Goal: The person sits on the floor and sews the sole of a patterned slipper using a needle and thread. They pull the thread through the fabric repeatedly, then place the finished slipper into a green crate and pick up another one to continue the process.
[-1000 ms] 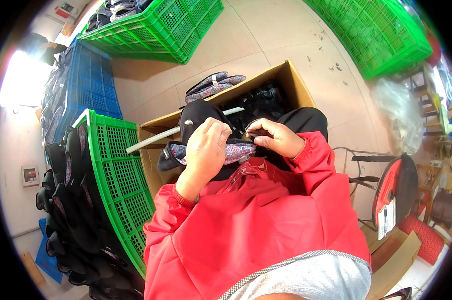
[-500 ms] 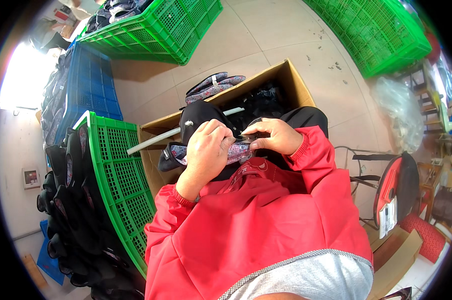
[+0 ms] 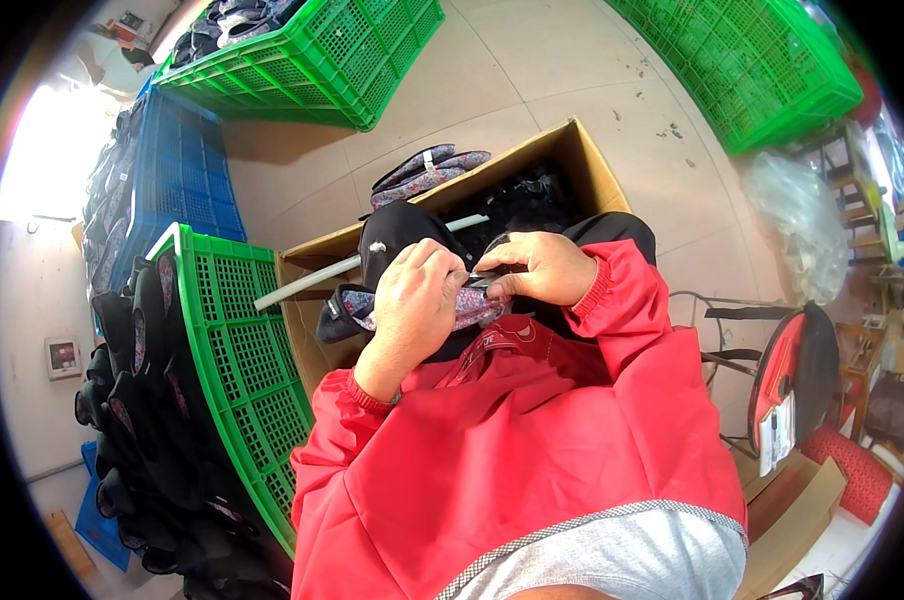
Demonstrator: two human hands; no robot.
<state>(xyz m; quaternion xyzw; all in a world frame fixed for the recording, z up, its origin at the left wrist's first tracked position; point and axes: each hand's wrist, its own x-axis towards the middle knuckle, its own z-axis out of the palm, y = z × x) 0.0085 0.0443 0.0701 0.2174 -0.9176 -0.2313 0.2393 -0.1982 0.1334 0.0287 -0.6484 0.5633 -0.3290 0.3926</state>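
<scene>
We look down at a seated person's red smock (image 3: 532, 440), which fills the lower middle of the view. A green mesh crate (image 3: 237, 330) stands close at the left, and dark shoe-like pieces (image 3: 152, 420) are heaped on its outer side. Beyond the knees sits an open cardboard box (image 3: 594, 180) with black material inside it. A pale rod (image 3: 312, 280) slants across the box's near left side.

Over the lap we find two bare hands, close together. The left hand (image 3: 415, 297) is clenched around a patterned fabric piece (image 3: 477, 310), floral with a dark end. The piece lies across the lap, its long axis running roughly left to right, the dark end out past the left wrist and the floral end under the right fingers. The left hand covers its middle; the right hand (image 3: 544, 268) is nearer the floral end, at its upper edge. Smallest of all, a small dark tool (image 3: 484, 281) appears pinched between right thumb and forefinger, pointing left toward the left fingertips; we cannot tell its exact kind.
</scene>
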